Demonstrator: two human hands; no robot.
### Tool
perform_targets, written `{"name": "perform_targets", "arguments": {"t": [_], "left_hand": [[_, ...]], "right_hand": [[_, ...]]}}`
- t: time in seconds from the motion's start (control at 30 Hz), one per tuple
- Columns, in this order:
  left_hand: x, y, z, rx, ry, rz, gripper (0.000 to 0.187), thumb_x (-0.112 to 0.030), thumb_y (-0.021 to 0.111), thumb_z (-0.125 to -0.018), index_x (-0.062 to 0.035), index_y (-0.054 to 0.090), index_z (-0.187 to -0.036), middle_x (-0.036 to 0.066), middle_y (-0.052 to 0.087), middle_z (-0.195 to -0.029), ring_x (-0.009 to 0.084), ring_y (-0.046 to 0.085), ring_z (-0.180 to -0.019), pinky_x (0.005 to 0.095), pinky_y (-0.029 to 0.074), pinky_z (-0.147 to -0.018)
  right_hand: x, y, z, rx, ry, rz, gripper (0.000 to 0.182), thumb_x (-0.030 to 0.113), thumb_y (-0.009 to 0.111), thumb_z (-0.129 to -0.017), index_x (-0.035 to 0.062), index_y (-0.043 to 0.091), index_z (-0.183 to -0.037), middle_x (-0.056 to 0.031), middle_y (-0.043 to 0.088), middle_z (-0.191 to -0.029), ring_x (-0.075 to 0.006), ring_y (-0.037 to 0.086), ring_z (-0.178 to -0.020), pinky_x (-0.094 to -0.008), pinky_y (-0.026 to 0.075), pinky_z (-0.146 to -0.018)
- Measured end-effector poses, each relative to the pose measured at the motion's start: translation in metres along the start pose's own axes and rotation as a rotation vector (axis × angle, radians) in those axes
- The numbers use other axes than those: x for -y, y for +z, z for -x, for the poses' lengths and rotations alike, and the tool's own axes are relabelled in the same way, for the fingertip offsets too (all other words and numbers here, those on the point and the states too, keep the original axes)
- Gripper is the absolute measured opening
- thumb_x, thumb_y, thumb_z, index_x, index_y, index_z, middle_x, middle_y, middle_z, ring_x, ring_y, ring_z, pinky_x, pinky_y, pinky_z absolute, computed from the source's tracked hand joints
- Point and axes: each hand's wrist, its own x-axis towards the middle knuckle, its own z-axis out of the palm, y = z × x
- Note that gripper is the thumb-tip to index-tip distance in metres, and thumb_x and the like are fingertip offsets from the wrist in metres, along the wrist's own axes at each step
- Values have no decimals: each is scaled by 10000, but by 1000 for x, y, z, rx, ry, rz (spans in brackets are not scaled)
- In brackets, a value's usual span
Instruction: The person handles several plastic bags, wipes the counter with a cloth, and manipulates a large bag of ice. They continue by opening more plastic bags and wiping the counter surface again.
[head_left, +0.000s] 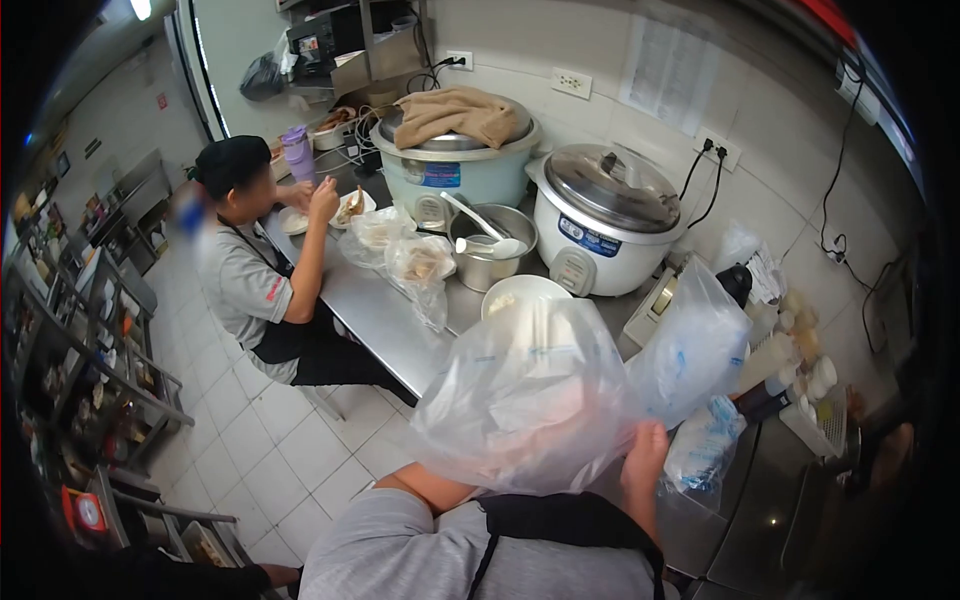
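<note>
A large translucent plastic bag (520, 390) is spread out in front of my body, above the near end of the steel table. My right hand (646, 452) is closed on the bag's right edge, fingers curled. My left forearm (440, 489) runs behind or into the bag. Only a blurred pinkish shape of my left hand shows through the plastic, so its fingers cannot be made out. Just beyond the bag sits a white bowl (522, 288) with pale contents. Another clear bag with blue print (690, 345) stands to the right, near my right hand.
Two rice cookers (610, 220) (455, 180) line the wall, the farther one topped by a brown towel (455, 117). A metal pot (495, 262) holds white ladles. Bagged food (418, 262) lies on the steel table (390, 335). A co-worker (250, 260) sits at the left, eating.
</note>
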Motion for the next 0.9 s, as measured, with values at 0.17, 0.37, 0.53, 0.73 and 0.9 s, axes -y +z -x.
{"name": "perform_targets", "arguments": {"t": [0.17,0.37,0.53,0.73,0.9], "left_hand": [[-2,-2,-1,11,-19,10,258,-242,451,-820,-61,475,-1002,53,520,-798,159,527,-719,269,447,-639],[-19,-15,2,0,-19,30,249,-236,453,-819,-61,477,-996,48,519,-784,152,527,-706,265,446,-623],[-66,-37,-5,6,-52,109,243,-231,455,-819,-61,478,-990,43,518,-772,145,527,-694,262,446,-609],[-126,-28,-59,20,40,226,234,-225,457,-818,-62,480,-984,38,518,-758,138,527,-680,258,446,-593],[-157,-18,-139,30,158,379,227,-220,460,-818,-62,482,-979,34,517,-746,132,527,-669,255,445,-580]], "right_hand": [[29,-21,-20,-49,351,-858,206,251,365,-862,134,449,-715,55,425,-557,-56,355,-423,-194,330,-420],[101,-5,-20,-186,188,-620,200,260,363,-864,147,427,-713,60,371,-528,-60,323,-409,-174,278,-374],[70,-70,-25,298,256,-569,204,240,372,-858,114,403,-700,30,351,-534,-91,319,-416,-223,274,-375],[101,-69,-45,409,117,-794,248,342,373,-841,109,434,-782,28,381,-571,-104,365,-477,-224,304,-423],[145,-53,-71,652,-129,-874,466,441,344,-830,141,359,-1186,20,398,-609,-110,349,-464,-225,307,-421]]}}
